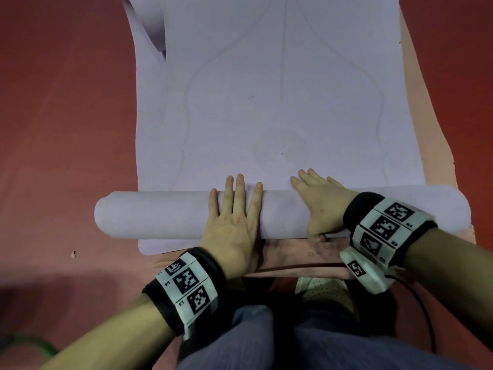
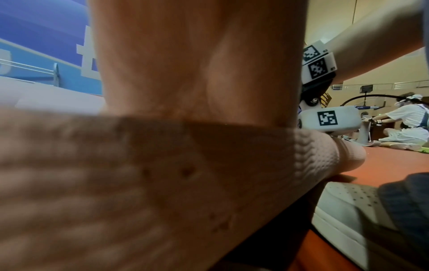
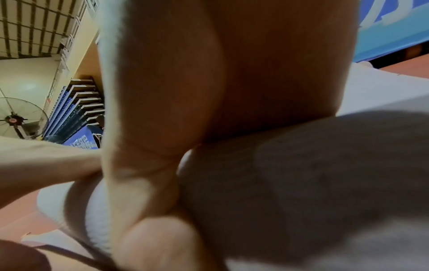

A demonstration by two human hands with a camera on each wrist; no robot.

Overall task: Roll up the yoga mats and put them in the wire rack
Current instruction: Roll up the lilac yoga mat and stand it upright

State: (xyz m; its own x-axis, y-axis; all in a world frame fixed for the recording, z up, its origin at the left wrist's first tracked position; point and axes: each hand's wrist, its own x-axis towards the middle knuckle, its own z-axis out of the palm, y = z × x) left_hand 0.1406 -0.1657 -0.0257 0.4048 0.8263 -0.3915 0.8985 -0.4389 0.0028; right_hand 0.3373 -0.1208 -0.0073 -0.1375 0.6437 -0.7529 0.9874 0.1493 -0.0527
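Observation:
A pale lilac yoga mat lies flat on the red floor, running away from me. Its near end is wound into a thick roll that lies crosswise in front of my knees. My left hand rests flat on top of the roll with straight, spread fingers. My right hand lies over the roll to the right, fingers stretched forward onto the flat mat and the thumb tucked under the roll's near side. Both wrist views show only a palm pressed against the textured roll, which shows grey under the right palm. No wire rack is in view.
A pink mat lies under the lilac one, showing along its right edge and near my knees. The lilac mat's far left corner is folded up. My shoe sits behind the roll. Another person sits on the floor far right.

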